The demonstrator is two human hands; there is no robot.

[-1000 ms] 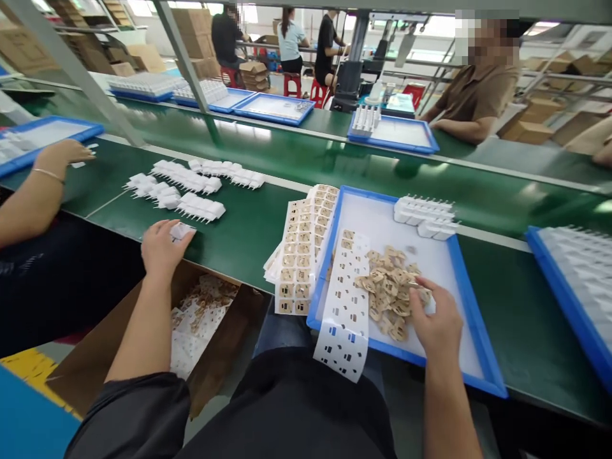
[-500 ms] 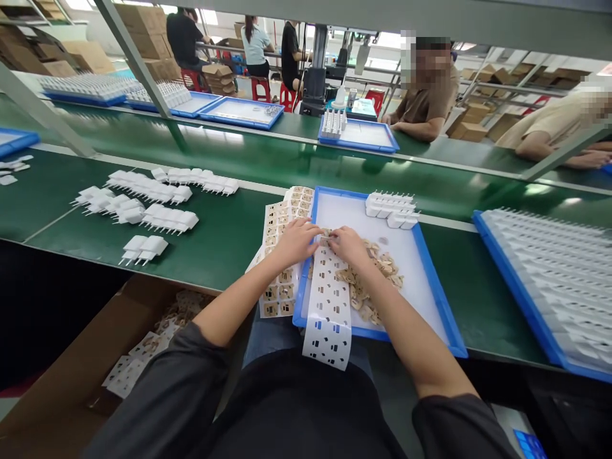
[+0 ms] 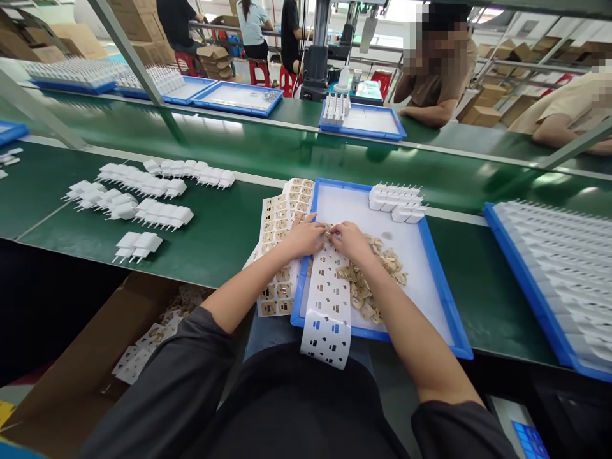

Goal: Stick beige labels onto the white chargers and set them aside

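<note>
Fingers of your left hand [image 3: 306, 238] and right hand [image 3: 352, 243] meet over the white sheet [image 3: 327, 290] at its 12 o'clock end; whether they're grasping the tan piece [image 3: 328, 227], I can't tell.

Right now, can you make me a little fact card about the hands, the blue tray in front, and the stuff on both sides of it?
left hand: fingers at far end of white strip; grip unclear
right hand: fingers there too; grip unclear
front tray: blue rim; holds loose brown pieces and white plugs
left of tray: sheets of brown stickers, then more white plugs on green table
right of tray: another blue-rimmed tray, with rows of white parts
</note>
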